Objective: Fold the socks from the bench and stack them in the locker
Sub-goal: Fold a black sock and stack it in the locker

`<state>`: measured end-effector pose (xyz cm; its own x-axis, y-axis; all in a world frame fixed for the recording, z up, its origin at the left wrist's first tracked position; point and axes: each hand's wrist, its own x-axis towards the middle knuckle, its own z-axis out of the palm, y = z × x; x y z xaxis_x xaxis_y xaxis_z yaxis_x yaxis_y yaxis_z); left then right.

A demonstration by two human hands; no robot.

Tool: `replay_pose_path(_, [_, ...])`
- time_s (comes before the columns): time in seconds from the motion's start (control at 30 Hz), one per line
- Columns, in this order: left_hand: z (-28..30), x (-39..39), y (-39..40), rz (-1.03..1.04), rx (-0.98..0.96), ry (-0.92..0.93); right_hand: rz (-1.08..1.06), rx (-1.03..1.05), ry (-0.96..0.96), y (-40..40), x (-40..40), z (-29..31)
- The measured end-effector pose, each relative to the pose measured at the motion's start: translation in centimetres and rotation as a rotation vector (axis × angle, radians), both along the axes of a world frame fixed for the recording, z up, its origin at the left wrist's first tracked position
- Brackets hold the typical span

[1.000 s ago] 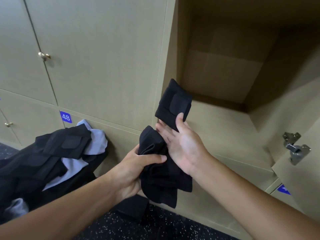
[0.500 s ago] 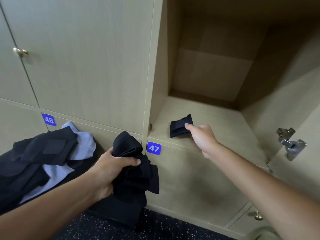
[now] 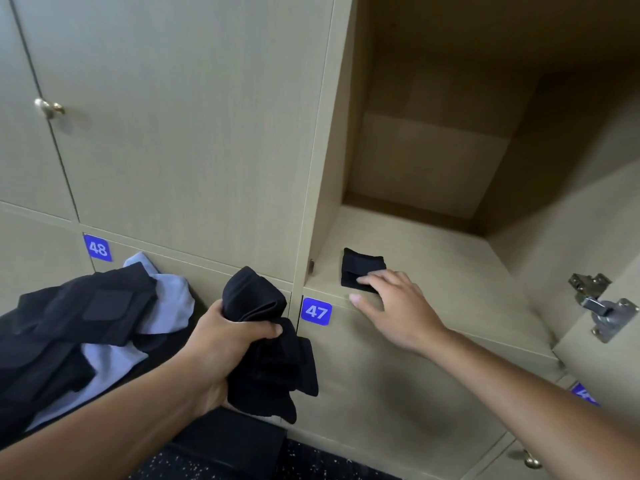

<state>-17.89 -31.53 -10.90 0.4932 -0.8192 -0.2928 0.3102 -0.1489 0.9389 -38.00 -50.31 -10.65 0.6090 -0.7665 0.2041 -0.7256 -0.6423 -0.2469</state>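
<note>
A folded black sock (image 3: pixel 360 268) lies on the floor of the open locker (image 3: pixel 460 271), near its front left corner. My right hand (image 3: pixel 391 303) hovers over the sock's right edge with fingers spread and relaxed; its fingertips touch or nearly touch the sock. My left hand (image 3: pixel 221 344) grips a bunch of black socks (image 3: pixel 270 344) in front of the locker face, left of the blue 47 label (image 3: pixel 316 311). The bunch hangs down below my fist.
A heap of black and pale blue clothes (image 3: pixel 86 327) lies at the left, under the blue 48 label (image 3: pixel 97 248). The open locker door with its metal hinge (image 3: pixel 602 306) stands at the right. Shut locker doors with brass knobs (image 3: pixel 48 107) fill the left. A dark speckled floor runs below.
My right hand carried the folded sock into the locker, set it down and has let go, now drawing back slightly. My left hand keeps the bunch of socks, lowered to the left.
</note>
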Motion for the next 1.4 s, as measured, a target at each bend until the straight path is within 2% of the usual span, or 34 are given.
replay_pose_path(0.27, [-0.3,0.1,-0.3,0.036,-0.001,-0.009,-0.129,-0.017,0.196,-1.4,4.1,0.8])
replay_pose_path(0.4, [-0.5,0.2,-0.3,0.043,-0.001,-0.014,-0.299,-0.167,0.313,-2.6,4.8,1.2])
replay_pose_path(0.47, [-0.6,0.3,-0.2,0.042,0.003,-0.023,-0.343,-0.22,0.244,-3.1,4.7,1.2])
replay_pose_path(0.57, [-0.6,0.6,0.1,0.032,0.006,-0.032,-0.314,-0.174,0.113,-3.4,4.8,1.2])
replay_pose_path(0.73, [-0.6,1.3,0.4,0.036,0.021,-0.066,-0.244,-0.13,0.149,-4.5,4.3,0.9])
replay_pose_path(0.83, [-0.7,1.4,0.3,0.04,0.019,-0.08,-0.276,-0.196,0.158,-5.1,2.9,1.8])
replay_pose_path(0.93, [-0.7,1.3,0.3,0.038,0.014,-0.09,-0.357,-0.223,0.032,-5.7,1.2,2.7])
replay_pose_path(1.0, [-0.8,1.2,0.2,0.038,0.019,-0.091,-0.312,-0.187,-0.03,-5.5,1.3,2.6])
replay_pose_path(1.1, [-0.8,1.1,-0.1,0.038,0.022,-0.089,-0.218,-0.112,0.038,-5.0,2.5,2.2])
replay_pose_path(1.23, [-0.8,0.5,-0.5,0.035,0.012,-0.085,-0.258,-0.023,0.206,-4.9,3.7,1.2])
replay_pose_path(1.4, [-1.1,0.1,-0.8,0.025,0.031,-0.075,-0.262,0.033,0.177,-5.4,4.6,0.9])
